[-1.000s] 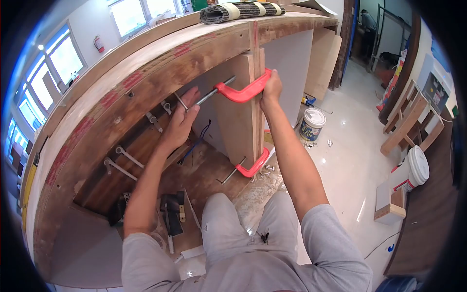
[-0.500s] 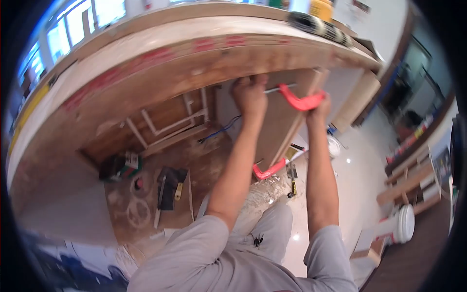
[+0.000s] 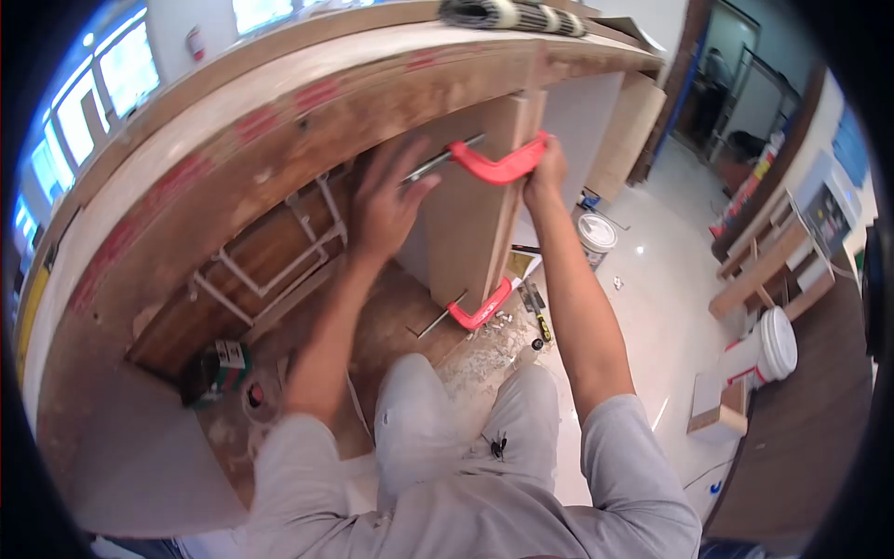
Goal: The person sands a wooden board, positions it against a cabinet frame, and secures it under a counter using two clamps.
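A red C-clamp (image 3: 494, 171) sits around the upper edge of an upright wooden panel (image 3: 456, 214), under the curved counter. My right hand (image 3: 548, 177) is wrapped round the back of its frame. Beside the clamp's metal screw rod (image 3: 430, 167) is my left hand (image 3: 386, 203), somewhat blurred, with thumb and fingers apart around the rod's end and no grip on it that I can see. A second red C-clamp (image 3: 484, 307) sits low on the same panel, its screw rod pointing left.
The curved wooden counter (image 3: 307, 121) spans overhead, with a dark rolled item (image 3: 512, 17) on top. Inside the cabinet stands a green can (image 3: 228, 365). A scraper with a yellow handle (image 3: 541, 321) and a white bucket (image 3: 596, 233) are on the floor. Another white bucket (image 3: 775, 345) stands right.
My left hand has come off its closed hold near the rod and opened out. My right hand stays on the upper clamp. The view has shifted, so the panel appears further left.
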`<state>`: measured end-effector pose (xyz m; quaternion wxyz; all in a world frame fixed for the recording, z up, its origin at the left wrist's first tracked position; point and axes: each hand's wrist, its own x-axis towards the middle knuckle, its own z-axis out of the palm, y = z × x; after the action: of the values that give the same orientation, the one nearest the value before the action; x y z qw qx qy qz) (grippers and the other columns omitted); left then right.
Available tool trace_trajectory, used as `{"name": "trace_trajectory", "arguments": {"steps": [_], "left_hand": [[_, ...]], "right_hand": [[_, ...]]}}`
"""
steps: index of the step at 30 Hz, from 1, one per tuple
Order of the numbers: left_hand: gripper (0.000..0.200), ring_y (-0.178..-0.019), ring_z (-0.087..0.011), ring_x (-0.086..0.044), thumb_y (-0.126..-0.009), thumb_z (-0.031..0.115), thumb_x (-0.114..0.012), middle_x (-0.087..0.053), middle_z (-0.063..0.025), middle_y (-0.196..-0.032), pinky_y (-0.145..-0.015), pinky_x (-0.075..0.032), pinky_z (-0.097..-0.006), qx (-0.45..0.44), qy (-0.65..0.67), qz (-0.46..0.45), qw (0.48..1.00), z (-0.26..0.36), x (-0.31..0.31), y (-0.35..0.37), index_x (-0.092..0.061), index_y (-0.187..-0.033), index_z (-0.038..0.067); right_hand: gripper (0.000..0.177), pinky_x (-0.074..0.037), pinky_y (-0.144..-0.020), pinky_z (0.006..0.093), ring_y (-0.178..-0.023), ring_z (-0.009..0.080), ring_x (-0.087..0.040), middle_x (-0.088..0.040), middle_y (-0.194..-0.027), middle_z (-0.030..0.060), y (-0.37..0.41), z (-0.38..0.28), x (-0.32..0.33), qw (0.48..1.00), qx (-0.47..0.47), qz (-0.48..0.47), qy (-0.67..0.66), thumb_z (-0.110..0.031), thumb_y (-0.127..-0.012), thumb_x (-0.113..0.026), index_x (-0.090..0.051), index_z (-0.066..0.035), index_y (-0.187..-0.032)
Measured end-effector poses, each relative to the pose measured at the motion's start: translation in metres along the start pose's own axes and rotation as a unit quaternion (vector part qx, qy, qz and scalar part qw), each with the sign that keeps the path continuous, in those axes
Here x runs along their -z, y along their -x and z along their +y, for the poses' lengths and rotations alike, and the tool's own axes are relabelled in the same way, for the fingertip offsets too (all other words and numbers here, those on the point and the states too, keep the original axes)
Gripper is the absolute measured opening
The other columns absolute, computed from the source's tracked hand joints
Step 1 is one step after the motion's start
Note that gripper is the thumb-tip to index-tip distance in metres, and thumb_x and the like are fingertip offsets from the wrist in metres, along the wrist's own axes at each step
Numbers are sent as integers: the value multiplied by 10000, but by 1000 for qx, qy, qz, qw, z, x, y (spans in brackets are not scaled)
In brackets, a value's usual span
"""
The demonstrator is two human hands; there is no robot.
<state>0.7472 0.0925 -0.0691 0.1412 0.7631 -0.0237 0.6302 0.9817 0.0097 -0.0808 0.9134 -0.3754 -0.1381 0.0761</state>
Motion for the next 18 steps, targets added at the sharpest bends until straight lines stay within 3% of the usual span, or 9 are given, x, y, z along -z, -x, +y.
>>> {"name": "trace_trajectory", "arguments": {"steps": [1,2,4,6,7,9,11,16,18], "left_hand": [[443,-1172,-283,-507,-871,296,-628,-549,-144,-1247,-984,-391,-442,66,-23,63,996,5,0,17,-546,-1212,26],[561,-1230,-296,-443,-872,385,-596,-503,-167,-1290,-1028,-329,-476,266,198,156,930,5,-5,42,-478,-1258,-4],[741,-1298,-318,-362,-875,506,-542,-411,-205,-1358,-1078,-258,-515,501,501,190,679,9,-6,49,-359,-1321,-56],[858,-1317,-335,-328,-875,569,-498,-319,-237,-1406,-1089,-242,-524,584,675,101,439,37,8,18,-254,-1354,-100],[922,-1322,-367,-308,-866,561,-520,-270,-280,-1407,-1100,-224,-538,545,682,66,482,44,8,8,-170,-1354,-139],[837,-1310,-358,-332,-881,456,-567,-320,-265,-1377,-1091,-258,-536,568,686,78,448,51,10,-14,-198,-1328,-147],[664,-1278,-347,-387,-909,308,-565,-363,-252,-1338,-1074,-305,-513,569,618,54,540,39,-1,-8,-248,-1311,-116],[547,-1269,-322,-407,-918,213,-523,-388,-237,-1315,-1068,-318,-505,617,588,80,517,42,-4,-20,-288,-1299,-103],[521,-1298,-305,-376,-920,181,-493,-363,-230,-1356,-1084,-287,-496,603,586,84,534,40,-8,-17,-295,-1312,-100]], "right_hand": [[279,-465,-661,368,-696,197,-568,-577,-782,78,-7,6,3,999,30,0,20,-256,-927,-395,-568,-42,-882],[284,-463,-653,374,-684,202,-564,-579,-776,83,-21,20,11,997,60,-1,40,-257,-927,-392,-565,-38,-871],[289,-475,-662,374,-690,200,-571,-578,-778,76,-29,21,13,996,57,-16,70,-273,-935,-392,-563,-44,-896],[289,-488,-660,371,-701,194,-582,-578,-771,68,-32,26,22,995,22,-43,86,-295,-940,-398,-567,-61,-919],[289,-485,-642,375,-693,196,-582,-580,-757,73,-43,34,28,994,26,-53,91,-300,-938,-401,-570,-67,-906],[353,-422,-720,431,-805,278,-558,-600,-840,164,-47,38,29,938,169,-16,301,-284,-935,-381,-559,2,-829],[363,-411,-748,431,-811,300,-553,-598,-866,194,-34,37,15,976,145,40,160,-268,-928,-365,-565,25,-853],[366,-411,-778,418,-814,302,-554,-604,-870,198,-8,7,5,980,113,10,164,-238,-920,-345,-576,43,-880],[349,-410,-755,391,-769,237,-534,-586,-828,147,-9,8,6,981,115,16,158,-238,-930,-356,-570,32,-874]]}}
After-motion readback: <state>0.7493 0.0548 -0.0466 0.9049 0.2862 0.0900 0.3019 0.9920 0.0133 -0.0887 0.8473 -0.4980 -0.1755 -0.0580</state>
